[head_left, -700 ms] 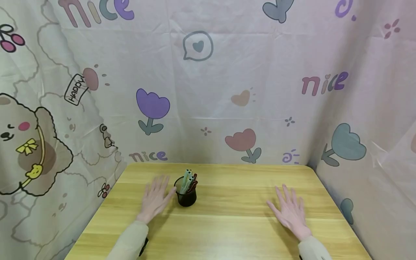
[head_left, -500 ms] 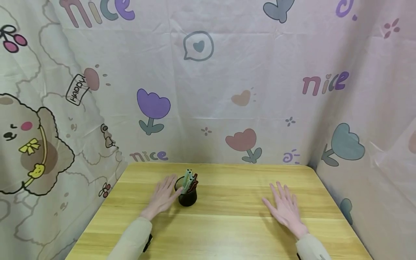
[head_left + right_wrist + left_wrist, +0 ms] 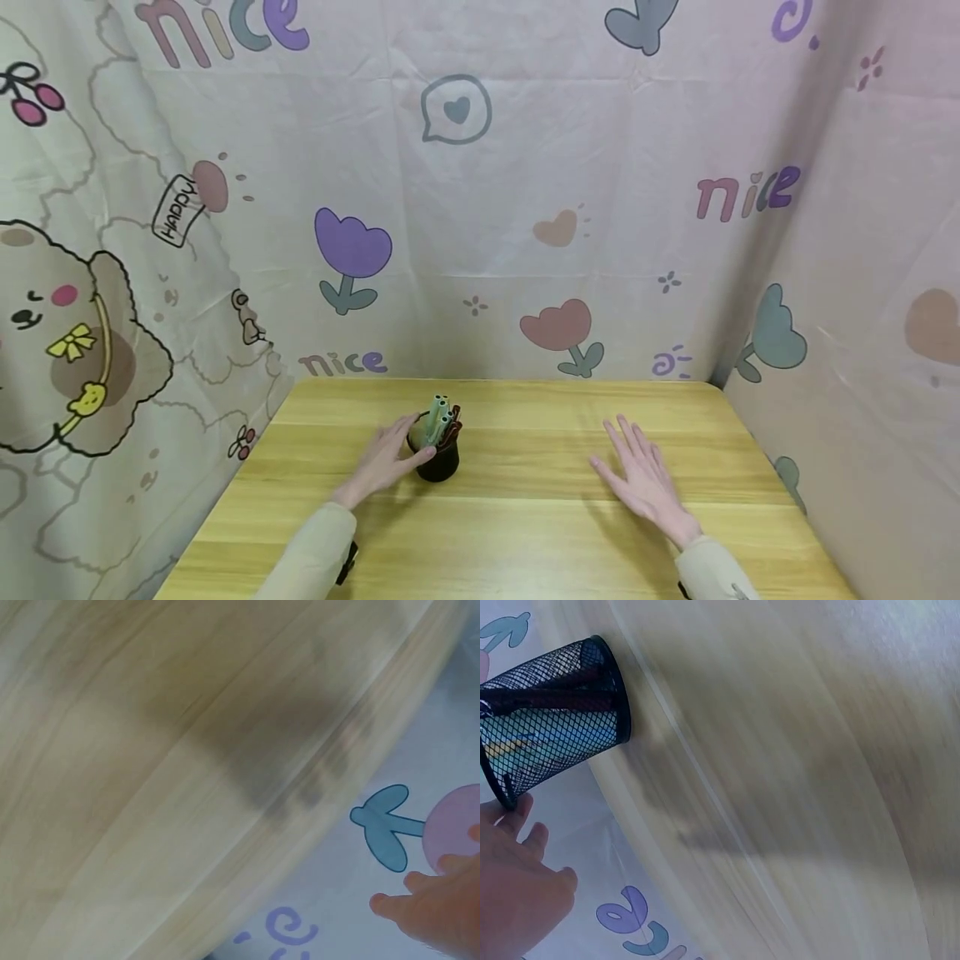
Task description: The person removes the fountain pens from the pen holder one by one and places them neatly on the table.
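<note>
Fingers are seen spread: left hand [image 3: 382, 457] at nine o'clock by the mesh cup [image 3: 442, 468], right hand [image 3: 643, 482] at three. By lopsided pressure, the cup could be tipped!

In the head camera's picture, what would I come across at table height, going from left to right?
Left sleeve, left hand, black mesh cup, right hand, right sleeve.

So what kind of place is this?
Probably a screened-off indoor desk space: a pale yellow wooden tabletop, whitish flower-printed fabric hangings, and a round black mesh cup holding slim green and dark red sticks.
</note>
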A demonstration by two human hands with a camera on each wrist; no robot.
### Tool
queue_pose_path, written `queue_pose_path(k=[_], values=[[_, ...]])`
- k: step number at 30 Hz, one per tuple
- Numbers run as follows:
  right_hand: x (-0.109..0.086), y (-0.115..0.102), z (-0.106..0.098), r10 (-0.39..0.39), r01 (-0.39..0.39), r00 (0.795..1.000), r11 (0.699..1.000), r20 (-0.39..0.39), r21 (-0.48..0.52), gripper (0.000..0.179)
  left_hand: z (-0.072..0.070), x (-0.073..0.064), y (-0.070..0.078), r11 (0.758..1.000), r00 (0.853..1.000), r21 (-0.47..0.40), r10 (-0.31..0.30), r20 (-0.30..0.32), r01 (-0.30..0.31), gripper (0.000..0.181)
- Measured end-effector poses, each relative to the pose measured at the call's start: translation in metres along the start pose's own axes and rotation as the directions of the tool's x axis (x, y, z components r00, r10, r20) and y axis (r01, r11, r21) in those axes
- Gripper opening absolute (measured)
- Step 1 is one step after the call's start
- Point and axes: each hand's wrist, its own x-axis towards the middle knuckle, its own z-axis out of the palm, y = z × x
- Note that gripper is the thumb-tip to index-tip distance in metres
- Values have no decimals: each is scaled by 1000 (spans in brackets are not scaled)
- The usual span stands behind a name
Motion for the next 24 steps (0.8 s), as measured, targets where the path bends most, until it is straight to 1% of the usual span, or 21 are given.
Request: queue_pose_path(k=[3,9,11,14,17,19,24], values=[[0,-4,2,-15,15,1000,1000,-3,7,76,2,-2,3,999,1000,-40,14,9,-14,85],[-1,-14,8,-76,77,996,997,-37,30,74,6,-5,9,992,998,-111,60,8,-59,86],[0,-17,9,-91,93,995,994,-44,53,73,6,-6,12,987,998,-143,70,12,-67,86],[0,-24,11,-113,118,992,987,-47,105,71,7,-9,15,980,997,-191,66,27,-60,87],[0,-32,13,-135,141,990,977,-46,161,68,7,-12,16,967,997,-248,66,37,-55,88],[1,-37,14,-150,157,987,969,-49,193,65,8,-12,17,957,996,-284,76,38,-62,89],[3,-48,18,-179,191,982,935,-68,299,54,12,-11,19,946,993,-310,110,34,-95,89]])
